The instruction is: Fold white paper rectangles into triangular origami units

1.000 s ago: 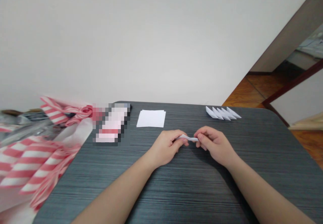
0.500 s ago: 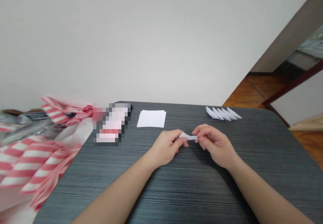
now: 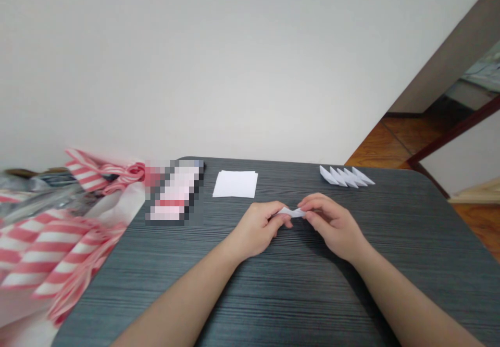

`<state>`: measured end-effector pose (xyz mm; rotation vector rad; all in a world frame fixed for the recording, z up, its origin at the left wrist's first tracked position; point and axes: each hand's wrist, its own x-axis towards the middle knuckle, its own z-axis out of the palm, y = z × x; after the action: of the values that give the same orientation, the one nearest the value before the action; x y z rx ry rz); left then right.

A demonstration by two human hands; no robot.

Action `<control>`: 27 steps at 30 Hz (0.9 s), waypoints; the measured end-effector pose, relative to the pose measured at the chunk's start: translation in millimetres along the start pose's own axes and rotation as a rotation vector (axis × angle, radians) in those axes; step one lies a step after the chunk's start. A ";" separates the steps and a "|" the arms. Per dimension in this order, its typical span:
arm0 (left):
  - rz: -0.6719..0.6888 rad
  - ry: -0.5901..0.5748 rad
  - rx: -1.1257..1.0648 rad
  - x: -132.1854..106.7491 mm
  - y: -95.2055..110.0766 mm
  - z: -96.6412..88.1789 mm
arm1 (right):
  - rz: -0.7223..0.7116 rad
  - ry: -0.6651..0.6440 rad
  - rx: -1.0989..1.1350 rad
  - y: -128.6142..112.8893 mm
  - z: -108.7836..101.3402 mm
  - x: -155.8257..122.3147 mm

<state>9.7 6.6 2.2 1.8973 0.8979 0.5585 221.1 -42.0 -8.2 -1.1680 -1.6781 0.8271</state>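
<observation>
My left hand (image 3: 260,227) and my right hand (image 3: 332,224) meet over the middle of the dark grey table (image 3: 273,295). Both pinch a small folded strip of white paper (image 3: 292,212) between fingertips, the left at one end and the right at the other. The fingers of both hands are curled closed. A stack of white paper sheets (image 3: 235,184) lies just beyond my left hand. A row of several folded white paper pieces (image 3: 346,176) sits at the far right of the table.
Red-and-white striped plastic bags (image 3: 50,243) are heaped off the table's left edge. A blurred pink and white object (image 3: 174,193) lies at the far left of the table. A white wall stands behind, and a wooden floor (image 3: 383,141) shows at the right.
My right hand has slid a little leftward along the paper strip, so less of the paper shows between the hands. My left hand has hardly moved.
</observation>
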 end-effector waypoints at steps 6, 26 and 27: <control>0.049 -0.024 0.036 1.6 -1.3 -0.7 | -0.007 0.001 -0.044 2.5 0.9 0.6; -0.028 0.014 -0.066 -1.3 -0.9 1.6 | -0.076 0.041 -0.263 -2.1 0.3 1.8; -0.030 0.023 -0.083 -1.5 -1.5 2.3 | -0.077 0.043 -0.258 -2.2 0.5 1.8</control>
<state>9.8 4.6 -0.3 1.8027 0.9031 0.5913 219.6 -41.0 -5.9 -1.2755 -1.8211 0.5444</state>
